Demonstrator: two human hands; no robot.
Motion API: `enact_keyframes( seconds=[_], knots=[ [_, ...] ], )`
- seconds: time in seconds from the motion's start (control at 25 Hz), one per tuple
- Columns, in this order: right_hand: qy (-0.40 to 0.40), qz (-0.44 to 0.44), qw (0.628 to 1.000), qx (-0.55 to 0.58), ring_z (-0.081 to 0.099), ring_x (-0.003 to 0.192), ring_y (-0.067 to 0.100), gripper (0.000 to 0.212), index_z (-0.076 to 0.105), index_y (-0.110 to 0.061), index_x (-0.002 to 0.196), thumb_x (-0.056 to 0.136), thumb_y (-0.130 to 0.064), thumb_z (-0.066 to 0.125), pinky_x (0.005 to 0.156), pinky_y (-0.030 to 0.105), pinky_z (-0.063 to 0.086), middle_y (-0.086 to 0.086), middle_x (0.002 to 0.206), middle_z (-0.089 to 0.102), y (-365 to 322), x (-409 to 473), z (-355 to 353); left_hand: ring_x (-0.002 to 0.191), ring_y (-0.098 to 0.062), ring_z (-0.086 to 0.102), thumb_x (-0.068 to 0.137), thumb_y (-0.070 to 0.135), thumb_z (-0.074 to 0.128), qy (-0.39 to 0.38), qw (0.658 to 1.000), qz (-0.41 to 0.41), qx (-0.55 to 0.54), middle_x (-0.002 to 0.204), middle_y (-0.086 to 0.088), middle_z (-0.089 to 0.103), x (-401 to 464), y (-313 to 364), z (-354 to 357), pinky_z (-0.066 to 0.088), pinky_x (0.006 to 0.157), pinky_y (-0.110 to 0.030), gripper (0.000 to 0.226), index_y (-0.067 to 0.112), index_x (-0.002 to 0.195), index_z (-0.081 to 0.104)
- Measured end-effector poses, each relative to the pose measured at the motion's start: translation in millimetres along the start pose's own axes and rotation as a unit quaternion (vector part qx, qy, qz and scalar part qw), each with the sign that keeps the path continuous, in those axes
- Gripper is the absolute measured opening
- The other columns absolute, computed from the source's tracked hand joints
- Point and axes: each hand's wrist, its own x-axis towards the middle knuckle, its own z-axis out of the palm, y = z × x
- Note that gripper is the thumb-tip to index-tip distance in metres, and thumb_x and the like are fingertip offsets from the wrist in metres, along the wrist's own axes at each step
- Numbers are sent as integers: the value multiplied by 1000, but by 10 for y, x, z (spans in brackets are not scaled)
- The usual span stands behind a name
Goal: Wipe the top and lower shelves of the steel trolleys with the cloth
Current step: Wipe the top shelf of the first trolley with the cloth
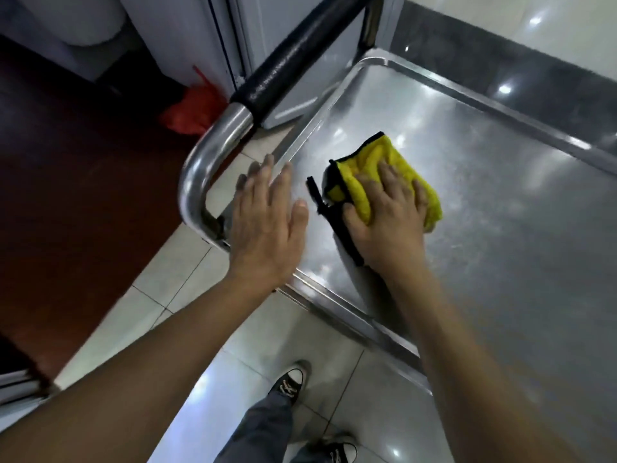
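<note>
Far left: dark reddish-brown floor area [66, 182], with a red plastic bag [190, 111] lying at the foot of a pale cabinet [160, 35]. Just right of the bag, the steel trolley's handle [213, 145]: a bent chrome tube with a black foam sleeve [300, 51] along its upper run, rising at the left end of the top shelf [484, 195].

Left hand [267, 222] spread flat, fingers straight and slightly blurred, over the near-left corner of the top shelf beside the handle; nothing in its grip. Touching the steel or just above it: cannot tell.

Immediately right, not touching the left hand, the yellow microfibre cloth [394, 162] with black edging, bunched on the top shelf near its left end. Right hand [390, 215] palm-down on the cloth, fingers spread and laid over the yellow pile, pressing it to the steel; thumb at the cloth's black-trimmed edge; grip not closed round it.

Brushed steel of the top shelf stretching away to the right, raised rim all round, light glints on it. Beyond the far rim, a dark grey band of floor [500, 71] and glossy pale tiles.

Below, between the forearms: pale floor tiles [207, 379], grey trouser leg [260, 426], and two black canvas sneakers [293, 382] with white toe caps.
</note>
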Motion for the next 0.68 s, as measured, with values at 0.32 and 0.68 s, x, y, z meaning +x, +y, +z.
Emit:
enact_keyframes(
  seconds=[0.32,0.68],
  knots=[
    [-100,-220,970,0,25,151,13,56,50,-42,143,90,-58,50,123,50,12,-6,161,34,-143,147,97,156,-21,9,94,67,-6,12,999,-46,-14,169,-8,12,10,-228,44,7,126,-43,86,19,160,19],
    [-52,65,996,-29,24,151,23,61,45,-29,148,93,-58,47,124,51,5,4,163,29,38,1435,165,154,-29,18,101,55,-1,30,995,-39,83,168,-7,18,40,-209,134,18,123,-50,72,20,159,23]
  ],
)
